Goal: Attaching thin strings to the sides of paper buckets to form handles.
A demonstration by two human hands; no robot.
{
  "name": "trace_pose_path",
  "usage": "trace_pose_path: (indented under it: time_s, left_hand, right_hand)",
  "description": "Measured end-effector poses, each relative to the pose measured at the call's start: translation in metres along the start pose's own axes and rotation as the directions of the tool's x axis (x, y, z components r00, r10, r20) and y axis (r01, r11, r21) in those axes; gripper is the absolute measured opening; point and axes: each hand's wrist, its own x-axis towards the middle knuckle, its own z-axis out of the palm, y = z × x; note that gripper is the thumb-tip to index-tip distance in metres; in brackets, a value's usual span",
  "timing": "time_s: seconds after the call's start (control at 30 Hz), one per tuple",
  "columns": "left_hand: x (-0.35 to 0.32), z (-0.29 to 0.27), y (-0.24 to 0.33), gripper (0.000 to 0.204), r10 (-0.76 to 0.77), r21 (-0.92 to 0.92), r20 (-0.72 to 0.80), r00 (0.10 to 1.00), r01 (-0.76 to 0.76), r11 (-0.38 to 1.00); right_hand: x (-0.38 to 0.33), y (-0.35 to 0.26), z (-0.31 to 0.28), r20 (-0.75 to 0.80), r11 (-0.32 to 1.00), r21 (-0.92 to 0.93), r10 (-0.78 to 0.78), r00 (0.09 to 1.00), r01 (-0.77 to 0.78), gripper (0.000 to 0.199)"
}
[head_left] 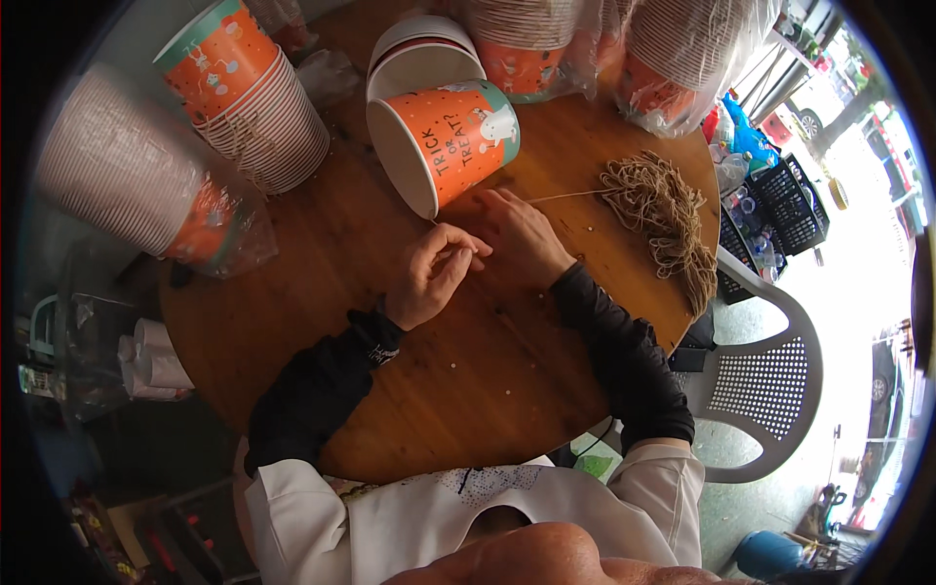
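Note:
An orange and green paper bucket [448, 136] lies on its side on the round wooden table, its open mouth turned to the left. My left hand [434, 275] is just below the bucket's rim, thumb and forefinger pinched together on a thin string. Beside it, my right hand [522, 237] is bent over close to the bucket's side, its fingertips partly hidden. From those fingers a taut brown string [568, 196] runs right to a loose tangled heap of twine [668, 219]. The strand between my two hands is too fine to follow.
Behind the bucket lie white nested tubs [419, 54]. Stacked buckets [268, 122] stand at the left, beside a plastic-wrapped stack [127, 175]. More wrapped stacks [682, 58] line the far edge. A grey plastic chair [765, 380] and black crates [788, 207] stand right of the table [458, 390].

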Motion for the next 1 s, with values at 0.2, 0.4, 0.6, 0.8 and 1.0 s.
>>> trace_pose_path:
  time_s: [0.2, 0.4, 0.6, 0.8, 1.0]
  left_hand:
    - [0.032, -0.005, -0.002, 0.011, 0.033, -0.055, -0.165, 0.986, -0.043, 0.998]
    - [0.052, -0.006, -0.002, 0.009, 0.008, -0.126, -0.247, 0.969, -0.040, 0.991]
    - [0.062, -0.007, 0.017, 0.009, 0.363, 0.460, -0.144, 0.920, -0.263, 0.848]
    - [0.061, -0.006, 0.018, 0.008, 0.358, 0.518, -0.055, 0.932, -0.279, 0.808]
    - [0.058, 0.000, 0.025, 0.006, 0.186, 0.349, 0.043, 0.982, -0.190, 0.918]
  right_hand:
    - [-0.002, -0.018, -0.023, 0.336, 0.987, -0.060, 0.158, 0.928, -0.146, 0.015]
    - [-0.001, -0.039, -0.057, 0.303, 0.891, 0.146, 0.373, 0.877, -0.430, 0.015]
    - [0.000, -0.050, -0.062, -0.028, 0.985, 0.041, 0.168, 0.985, -0.167, 0.009]
    - [0.000, -0.047, -0.064, -0.239, 0.995, 0.060, 0.086, 0.967, -0.074, 0.009]
    - [0.001, -0.029, -0.055, -0.290, 0.937, 0.316, 0.248, 0.924, -0.152, 0.005]
